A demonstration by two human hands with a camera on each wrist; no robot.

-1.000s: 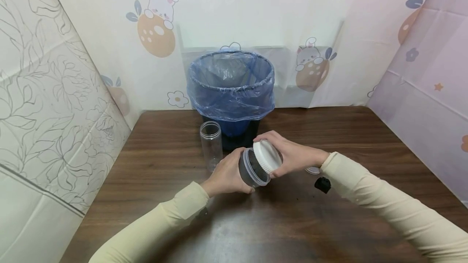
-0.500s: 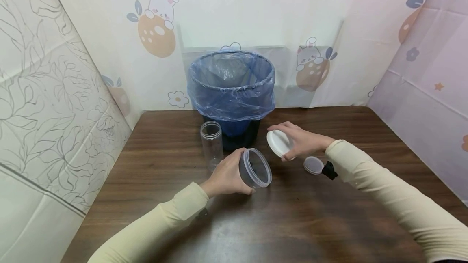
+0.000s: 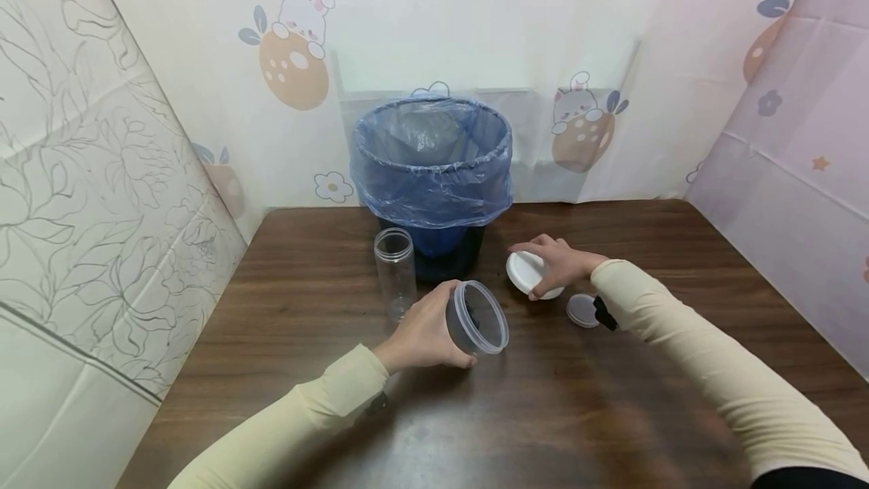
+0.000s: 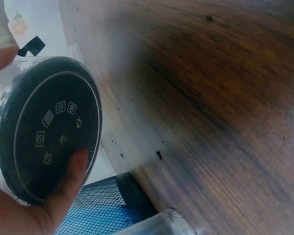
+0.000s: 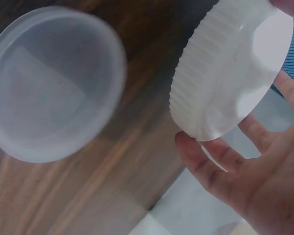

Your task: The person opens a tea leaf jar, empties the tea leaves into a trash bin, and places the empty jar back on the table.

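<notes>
In the head view my left hand (image 3: pixel 428 327) grips a clear plastic jar (image 3: pixel 478 319) tilted with its uncovered mouth facing right. Dark material shows inside it. The left wrist view shows the jar's dark round base (image 4: pixel 56 129) with small embossed symbols, a finger lying across it. To the right of the jar, my right hand (image 3: pixel 560 266) holds a white ribbed screw lid (image 3: pixel 526 270) by its edges, low over the table. Beside that lid lies a translucent round disc (image 3: pixel 582 310), which also fills the left of the right wrist view (image 5: pixel 54 85).
A tall clear jar (image 3: pixel 395 270) stands upright just behind my left hand. Behind it is a black mesh bin lined with a blue bag (image 3: pixel 434 187). Dark crumbs (image 4: pixel 159 155) are scattered on the brown wooden table (image 3: pixel 299 315). Patterned sheets hang at the back and sides.
The white lid has come away from the jar's mouth and moved right and down toward the table with my right hand. My left hand keeps the jar in nearly the same place.
</notes>
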